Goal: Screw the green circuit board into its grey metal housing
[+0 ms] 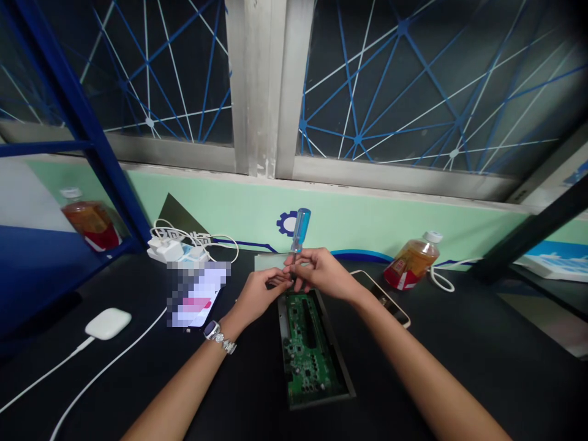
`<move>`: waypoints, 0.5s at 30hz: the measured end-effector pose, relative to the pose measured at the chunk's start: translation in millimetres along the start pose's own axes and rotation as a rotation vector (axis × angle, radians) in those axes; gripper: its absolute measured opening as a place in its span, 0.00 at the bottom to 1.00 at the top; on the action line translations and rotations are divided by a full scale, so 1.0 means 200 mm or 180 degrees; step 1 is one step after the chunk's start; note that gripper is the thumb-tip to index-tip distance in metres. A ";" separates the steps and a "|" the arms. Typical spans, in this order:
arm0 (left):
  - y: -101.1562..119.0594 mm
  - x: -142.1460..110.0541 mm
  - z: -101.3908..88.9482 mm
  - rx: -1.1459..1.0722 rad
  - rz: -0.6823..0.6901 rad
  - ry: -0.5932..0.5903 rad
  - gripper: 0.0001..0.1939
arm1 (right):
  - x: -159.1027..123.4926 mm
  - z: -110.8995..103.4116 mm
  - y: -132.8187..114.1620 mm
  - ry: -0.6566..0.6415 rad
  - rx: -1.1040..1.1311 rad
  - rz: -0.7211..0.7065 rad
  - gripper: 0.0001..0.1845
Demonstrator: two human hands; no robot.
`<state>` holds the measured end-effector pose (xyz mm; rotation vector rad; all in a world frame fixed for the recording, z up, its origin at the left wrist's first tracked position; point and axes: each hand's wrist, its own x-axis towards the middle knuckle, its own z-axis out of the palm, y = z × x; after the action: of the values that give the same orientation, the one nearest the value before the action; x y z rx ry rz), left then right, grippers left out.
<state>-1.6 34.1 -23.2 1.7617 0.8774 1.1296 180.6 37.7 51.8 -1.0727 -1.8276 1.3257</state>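
A screwdriver (301,229) with a blue see-through handle stands nearly upright, handle up, above the far end of a circuit board. My right hand (316,269) is closed around its metal shaft just below the handle. Close beside it, my left hand (264,294) has its fingers pinched together near the lower end of the shaft; anything between them is too small or hidden to name. Below both hands, the green circuit board (305,343) lies in a shallow metal frame on the black table. The screwdriver's tip is hidden by my fingers.
Left of the board lie a lit phone (197,300), a white charging case (108,323) with its cable, and a power strip (184,252) with plugs. On the right are another phone (383,297) and a drink bottle (412,260). A green wall (220,211) rises behind.
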 end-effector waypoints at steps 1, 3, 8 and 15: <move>0.00 0.00 0.01 0.0006 0.0041 0.0004 0.08 | -0.01 0.01 -0.01 -0.0087 -0.0013 0.0000 0.12; -0.02 0.01 0.03 0.0029 0.0120 0.0002 0.06 | -0.01 0.03 -0.02 -0.0225 -0.0094 -0.0016 0.12; -0.04 0.02 0.09 0.0029 0.0106 0.0059 0.05 | -0.01 0.06 0.00 0.0204 -0.0818 -0.0269 0.12; -0.01 -0.02 0.03 -0.0025 0.0012 -0.0125 0.10 | 0.01 0.03 0.03 0.0661 -0.0834 -0.0210 0.07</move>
<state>2.1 30.5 -26.4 1.7739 0.8451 1.0959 175.9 38.0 45.1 -1.2240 -1.8949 0.9165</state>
